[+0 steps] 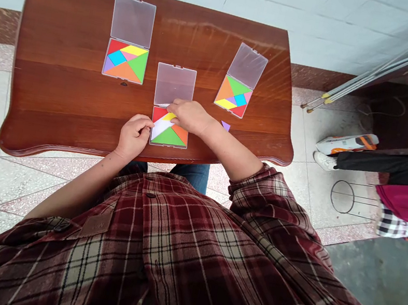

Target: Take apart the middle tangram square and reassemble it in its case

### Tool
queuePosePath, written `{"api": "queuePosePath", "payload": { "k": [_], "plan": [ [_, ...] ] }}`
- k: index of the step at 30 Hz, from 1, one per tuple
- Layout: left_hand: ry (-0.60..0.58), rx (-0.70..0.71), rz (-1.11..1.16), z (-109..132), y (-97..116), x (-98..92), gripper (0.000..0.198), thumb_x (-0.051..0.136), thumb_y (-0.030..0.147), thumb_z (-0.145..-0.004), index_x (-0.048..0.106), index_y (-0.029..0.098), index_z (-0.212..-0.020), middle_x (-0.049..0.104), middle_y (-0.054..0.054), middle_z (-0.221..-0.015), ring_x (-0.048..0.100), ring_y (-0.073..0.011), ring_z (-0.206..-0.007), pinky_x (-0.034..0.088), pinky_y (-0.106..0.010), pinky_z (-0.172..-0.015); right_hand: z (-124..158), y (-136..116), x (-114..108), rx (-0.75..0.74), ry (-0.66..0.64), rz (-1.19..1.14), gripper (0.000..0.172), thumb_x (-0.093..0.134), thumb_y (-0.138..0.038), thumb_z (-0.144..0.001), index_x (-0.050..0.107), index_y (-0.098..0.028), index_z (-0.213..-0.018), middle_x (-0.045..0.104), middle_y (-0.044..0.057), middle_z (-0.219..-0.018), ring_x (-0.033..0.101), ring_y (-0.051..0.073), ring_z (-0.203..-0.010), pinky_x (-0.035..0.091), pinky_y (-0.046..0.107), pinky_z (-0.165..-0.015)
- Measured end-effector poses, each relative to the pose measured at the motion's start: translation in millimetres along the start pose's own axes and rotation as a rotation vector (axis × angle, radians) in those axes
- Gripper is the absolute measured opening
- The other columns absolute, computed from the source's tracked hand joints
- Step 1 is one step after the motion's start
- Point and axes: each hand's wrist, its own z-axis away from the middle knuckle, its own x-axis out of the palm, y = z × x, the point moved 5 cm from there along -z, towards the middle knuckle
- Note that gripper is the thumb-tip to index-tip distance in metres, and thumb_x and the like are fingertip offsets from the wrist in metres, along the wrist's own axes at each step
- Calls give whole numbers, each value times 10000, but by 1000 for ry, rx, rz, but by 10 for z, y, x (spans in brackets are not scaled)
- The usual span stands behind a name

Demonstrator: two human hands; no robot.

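Polished wooden desk (58, 58) carries a tangram tray (168, 138) at its near edge; the right hand (190, 117) presses its fingertips on the tray's yellow piece (169, 116), while the left hand (134, 135) curls just beside the tray, any grip hidden.

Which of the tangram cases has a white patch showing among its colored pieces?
The front case, between the left hand and right hand, shows white. The back-left case and back-right case show only colored pieces.
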Motion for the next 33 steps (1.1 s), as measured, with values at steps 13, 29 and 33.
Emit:
{"api": "queuePosePath", "payload": {
  "k": [13,29,33],
  "plan": [
    [-8,-4,5,3,15,-11,199,486,108,-798,667,192,-793,674,-21,-898,627,-153,-842,517,-290,-785,184,279,35,150,163,-158,293,472,-107,-902,624,-129,-1150,634,129,-1168,588,237,-1021,414,341,-844],
    [-29,-33,-30,-5,17,-5,196,484,122,-803,662,203,-794,676,-18,-904,624,-150,-838,524,-295,-799,57,206,209,180,148,-232,279,527,-172,-894,624,-124,-1151,640,133,-1137,601,239,-969,430,347,-813],
    [-27,-39,-33,-3,13,-9,199,481,126,-806,664,202,-787,679,-18,-900,630,-151,-849,524,-291,-802,158,244,153,194,240,-330,260,533,-183,-881,628,-148,-1120,648,107,-1094,598,230,-961,434,347,-821]
  ]
}}
